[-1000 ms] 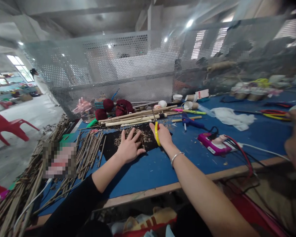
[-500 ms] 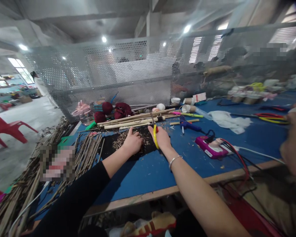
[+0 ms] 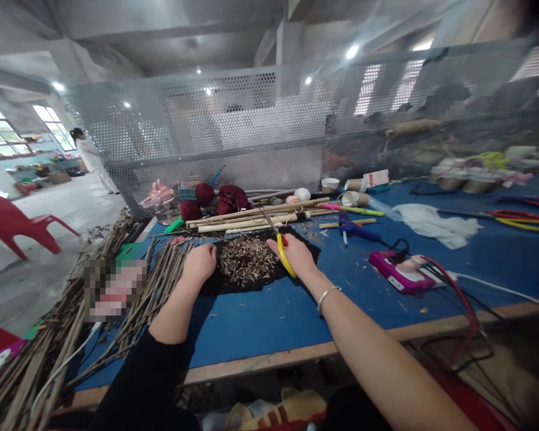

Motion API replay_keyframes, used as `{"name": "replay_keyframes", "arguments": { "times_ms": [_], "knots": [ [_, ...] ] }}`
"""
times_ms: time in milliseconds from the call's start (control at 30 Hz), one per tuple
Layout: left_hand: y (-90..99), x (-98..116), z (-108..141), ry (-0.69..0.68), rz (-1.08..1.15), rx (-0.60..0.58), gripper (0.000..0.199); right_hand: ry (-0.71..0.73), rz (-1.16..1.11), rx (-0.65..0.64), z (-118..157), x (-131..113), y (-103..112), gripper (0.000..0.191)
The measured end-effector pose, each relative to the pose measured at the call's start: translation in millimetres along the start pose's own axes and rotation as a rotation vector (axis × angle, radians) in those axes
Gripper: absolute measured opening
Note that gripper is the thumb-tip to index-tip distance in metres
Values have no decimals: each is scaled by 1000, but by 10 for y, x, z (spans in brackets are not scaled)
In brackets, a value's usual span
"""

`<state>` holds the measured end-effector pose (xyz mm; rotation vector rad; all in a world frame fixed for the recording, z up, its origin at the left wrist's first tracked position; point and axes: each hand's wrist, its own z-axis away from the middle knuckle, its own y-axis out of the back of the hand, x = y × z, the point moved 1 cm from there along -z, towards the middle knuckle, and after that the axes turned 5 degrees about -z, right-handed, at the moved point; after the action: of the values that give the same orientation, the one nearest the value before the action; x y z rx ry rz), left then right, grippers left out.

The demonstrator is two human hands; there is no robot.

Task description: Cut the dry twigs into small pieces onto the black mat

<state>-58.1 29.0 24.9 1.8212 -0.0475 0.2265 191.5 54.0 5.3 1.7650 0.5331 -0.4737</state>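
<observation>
At a blue worktable, we see a loose heap of brown chips lying on a black cloth, between a person's two hands. The risk, as we judge it, is a spill: if one edge rose sooner than the other, the heap could slide off across the table or in among the cut sticks just to the left. The scissors pose another hazard, since a turn of the wrist could make their forward-pointing blades snag the cloth or scatter chips. We find the left hand at the cloth's left edge, back upward, forearm angled in, its fingers curled together; whether they pinch the fabric, we cannot tell. The right hand reaches forward, arm extended, over the cloth's right side, fingers folded around the yellow scissor handles; whether its fingertips also grip cloth is hidden from us.
</observation>
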Motion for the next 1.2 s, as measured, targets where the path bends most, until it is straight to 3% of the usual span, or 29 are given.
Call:
{"name": "replay_keyframes", "arguments": {
  "times_ms": [133,300,433,533,600,667,767,867,1000,1200],
  "knots": [
    [-87,38,35,-15,-43,-72,37,11,17,7,-1,10,2,48],
    [-185,111,16,-148,245,42,33,47,41,26,-6,24,21,42],
    [-185,47,-20,-14,320,123,38,52,60,28,-8,23,27,41],
    [-140,-67,-44,77,213,5,37,55,57,34,-12,25,27,41],
    [-108,-147,-54,3,205,-119,42,54,59,33,-17,28,26,41],
    [-88,-208,-56,-156,282,-207,50,54,66,30,-21,30,24,42],
    [-98,-227,-46,-340,415,-247,80,57,75,27,-20,27,19,42],
    [-155,-135,-35,-414,464,-172,90,71,89,18,-6,11,15,42],
    [-227,37,-28,-460,460,-21,66,92,107,4,32,-26,4,42],
    [-247,73,-2,-335,583,-11,61,117,103,-16,61,-39,-24,42]
  ]
}}
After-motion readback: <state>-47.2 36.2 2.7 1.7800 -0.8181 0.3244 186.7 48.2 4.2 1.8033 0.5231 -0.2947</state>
